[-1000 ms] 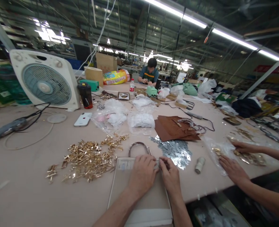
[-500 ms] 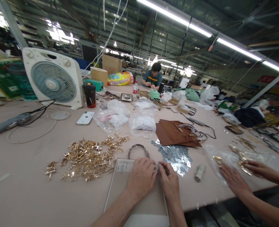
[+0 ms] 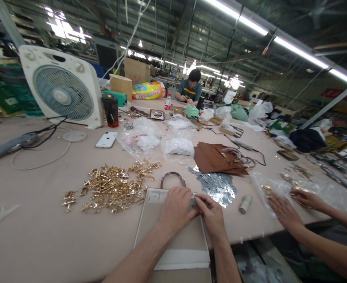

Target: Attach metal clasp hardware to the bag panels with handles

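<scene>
A flat beige bag panel (image 3: 148, 220) with a white strip lies before me, its brown wrapped handle (image 3: 172, 174) arching from the top edge. My left hand (image 3: 176, 208) rests over the panel's upper part, fingers curled down near the handle's base and thumb reaching toward the right corner. At that corner my right hand (image 3: 212, 214) is closed in a pinch, and its fingertips hide what they hold. To the left lies a pile of gold metal fittings (image 3: 114, 188). Flat silver metal plates (image 3: 216, 186) are heaped just beyond my right hand.
Brown bag pieces with handles (image 3: 211, 157) lie beyond the plates, and a small roll (image 3: 245, 204) sits to the right. A co-worker's hands (image 3: 285, 212) touch plastic bags there. A fan (image 3: 61, 88), a phone (image 3: 106, 140) and a dark tumbler (image 3: 111, 111) stand or lie at left.
The view has tilted slightly, and more of the panel's lower end shows. My left thumb now extends toward my right fingertips. Both hands stay at the upper right corner.
</scene>
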Available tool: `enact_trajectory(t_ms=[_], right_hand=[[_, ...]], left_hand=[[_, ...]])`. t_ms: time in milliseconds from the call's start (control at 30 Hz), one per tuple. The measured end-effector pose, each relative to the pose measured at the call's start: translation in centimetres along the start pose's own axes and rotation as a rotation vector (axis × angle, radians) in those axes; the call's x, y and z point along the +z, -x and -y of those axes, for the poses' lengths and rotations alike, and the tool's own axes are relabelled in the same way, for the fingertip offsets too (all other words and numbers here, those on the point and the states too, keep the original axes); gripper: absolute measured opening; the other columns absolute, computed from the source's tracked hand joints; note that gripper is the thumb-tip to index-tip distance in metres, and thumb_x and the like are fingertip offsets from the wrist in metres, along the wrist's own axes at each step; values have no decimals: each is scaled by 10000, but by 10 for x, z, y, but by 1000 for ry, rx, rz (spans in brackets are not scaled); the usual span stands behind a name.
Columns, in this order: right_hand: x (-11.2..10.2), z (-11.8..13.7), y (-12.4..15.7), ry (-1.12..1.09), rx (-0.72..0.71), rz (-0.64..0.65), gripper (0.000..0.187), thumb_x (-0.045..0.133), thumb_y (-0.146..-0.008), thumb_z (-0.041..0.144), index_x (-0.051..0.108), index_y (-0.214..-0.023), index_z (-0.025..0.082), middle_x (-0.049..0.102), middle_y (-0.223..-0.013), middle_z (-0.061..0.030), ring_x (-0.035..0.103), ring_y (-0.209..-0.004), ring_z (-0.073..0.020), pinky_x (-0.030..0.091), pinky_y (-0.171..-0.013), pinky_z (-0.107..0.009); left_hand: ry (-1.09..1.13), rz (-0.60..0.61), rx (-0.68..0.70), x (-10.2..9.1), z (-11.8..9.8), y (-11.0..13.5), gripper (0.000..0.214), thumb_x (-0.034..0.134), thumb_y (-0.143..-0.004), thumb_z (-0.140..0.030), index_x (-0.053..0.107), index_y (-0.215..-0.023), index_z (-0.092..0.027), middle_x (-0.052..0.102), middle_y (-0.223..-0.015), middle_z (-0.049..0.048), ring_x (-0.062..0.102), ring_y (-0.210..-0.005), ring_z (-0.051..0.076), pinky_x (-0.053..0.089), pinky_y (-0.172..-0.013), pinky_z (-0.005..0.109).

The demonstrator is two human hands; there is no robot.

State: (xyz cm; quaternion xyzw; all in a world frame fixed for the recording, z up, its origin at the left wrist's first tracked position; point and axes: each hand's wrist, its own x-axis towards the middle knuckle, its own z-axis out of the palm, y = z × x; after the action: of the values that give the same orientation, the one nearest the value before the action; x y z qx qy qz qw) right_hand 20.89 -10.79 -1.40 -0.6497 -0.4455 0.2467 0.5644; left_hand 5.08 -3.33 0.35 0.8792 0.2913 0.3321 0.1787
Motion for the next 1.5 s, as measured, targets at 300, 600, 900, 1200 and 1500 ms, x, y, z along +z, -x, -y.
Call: enact_trajectory(t_ms=[300, 600, 900, 1200, 1500], right_hand=[[2, 1, 1, 170, -77, 16, 289, 680, -918, 477, 815, -1004, 238, 776, -1092, -93, 695, -1035, -284, 539, -979, -431], [5, -4, -1, 232, -91, 6, 315, 670, -933, 458, 775, -1111, 220, 742, -1095, -92, 670, -950, -252, 544, -886, -382], [6, -9, -2, 268, -160, 6, 288, 632, -966, 461, 778, -1074, 237, 726, -1025, -80, 657, -864, -238, 541, -823, -367], [6, 2, 1, 226, -121, -30, 360, 649, -942, 530, 777, -1076, 222, 744, -1028, -88, 672, -890, -247, 550, -816, -359], [-8, -2, 10, 250, -67, -326, 445, 604, -945, 557, 740, -1144, 183, 746, -1107, -119, 680, -931, -252, 540, -853, -377]], left_hand=[[-20, -2, 5, 2, 3, 1, 400, 799, -860, -367, 649, -1196, -212, 696, -1212, 100, 601, -1173, 293, 466, -1071, 488], [7, -6, -9, 1, 0, 1, 407, 795, -841, -287, 630, -1205, -209, 698, -1228, 102, 603, -1177, 296, 467, -1080, 489], [109, 7, 68, -8, 9, 12, 367, 763, -885, -174, 639, -1221, -251, 630, -1383, 79, 554, -1306, 274, 456, -1144, 489], [-50, 125, 249, -18, 10, 11, 243, 706, -938, -196, 688, -1179, -220, 676, -1307, 64, 559, -1282, 277, 441, -1165, 496], [-96, 146, 223, -26, 7, 9, 150, 650, -973, -236, 687, -1118, -233, 691, -1253, 59, 572, -1250, 262, 465, -1103, 453]])
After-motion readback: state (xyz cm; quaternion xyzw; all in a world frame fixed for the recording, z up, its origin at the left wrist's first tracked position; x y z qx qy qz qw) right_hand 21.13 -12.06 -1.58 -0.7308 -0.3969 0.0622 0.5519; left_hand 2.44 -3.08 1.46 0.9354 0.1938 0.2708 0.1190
